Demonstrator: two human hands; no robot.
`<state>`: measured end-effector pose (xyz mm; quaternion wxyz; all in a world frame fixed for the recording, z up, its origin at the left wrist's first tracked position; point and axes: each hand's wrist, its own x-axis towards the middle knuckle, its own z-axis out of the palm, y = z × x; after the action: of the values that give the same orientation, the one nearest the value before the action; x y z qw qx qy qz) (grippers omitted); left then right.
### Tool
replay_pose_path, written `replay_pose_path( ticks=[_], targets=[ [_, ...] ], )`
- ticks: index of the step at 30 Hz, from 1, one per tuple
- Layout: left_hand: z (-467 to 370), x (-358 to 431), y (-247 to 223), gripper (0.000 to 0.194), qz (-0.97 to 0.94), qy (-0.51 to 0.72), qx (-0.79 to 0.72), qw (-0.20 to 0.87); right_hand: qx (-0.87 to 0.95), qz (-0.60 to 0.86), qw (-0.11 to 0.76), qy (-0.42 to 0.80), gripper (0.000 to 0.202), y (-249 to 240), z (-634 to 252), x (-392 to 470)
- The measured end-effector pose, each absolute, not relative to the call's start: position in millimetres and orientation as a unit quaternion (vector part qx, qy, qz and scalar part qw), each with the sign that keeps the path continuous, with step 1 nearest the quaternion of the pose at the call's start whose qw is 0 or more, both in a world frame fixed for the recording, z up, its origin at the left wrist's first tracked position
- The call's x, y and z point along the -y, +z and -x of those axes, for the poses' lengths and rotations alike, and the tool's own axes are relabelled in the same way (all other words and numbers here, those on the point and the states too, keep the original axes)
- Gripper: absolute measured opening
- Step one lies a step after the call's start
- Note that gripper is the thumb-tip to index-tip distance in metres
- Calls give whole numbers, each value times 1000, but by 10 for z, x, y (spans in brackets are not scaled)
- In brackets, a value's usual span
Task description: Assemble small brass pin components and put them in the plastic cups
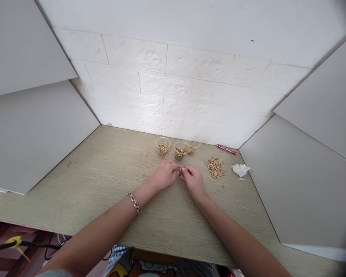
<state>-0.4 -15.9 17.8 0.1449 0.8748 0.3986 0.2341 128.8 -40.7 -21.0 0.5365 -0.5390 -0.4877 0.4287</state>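
Observation:
My left hand (166, 174) and my right hand (192, 180) meet fingertip to fingertip just above the table (109, 165). Both are pinched closed around something tiny that my fingers mostly hide; I cannot make out what it is. Just beyond them stand clear plastic cups: a left cup (163, 143), a middle cup (181, 147) and a back right cup (193, 144), each with small gold-coloured metal pieces inside. To the right of my right hand lies a loose pile of thin gold-coloured pins (215, 168).
A red patterned pen (226, 149) lies near the wall, with crumpled white tissue (240, 169) in front of it. Small metal bits (220, 187) are scattered nearby. Tiny pieces (150, 157) spread left of the cups. Grey panels (46, 134) flank the table, and a white brick-pattern wall (173, 92) closes the back.

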Motion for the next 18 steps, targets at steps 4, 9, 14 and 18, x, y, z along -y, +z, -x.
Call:
replay_pose_path(
  ticks=[4,9,14,18],
  targets=[
    [27,113,172,25,-830,241,-426,267,557,552,513,349,22,-104,-1298,447],
    [20,91,150,28,-761,238,-435,418,609,549,504,272,21,-28,-1307,498],
    [20,105,161,26,-695,267,-401,534,648,530,497,229,21,13,-1339,525],
    [44,122,205,28,-750,237,-415,457,650,524,495,239,20,8,-1356,525]
  ],
)
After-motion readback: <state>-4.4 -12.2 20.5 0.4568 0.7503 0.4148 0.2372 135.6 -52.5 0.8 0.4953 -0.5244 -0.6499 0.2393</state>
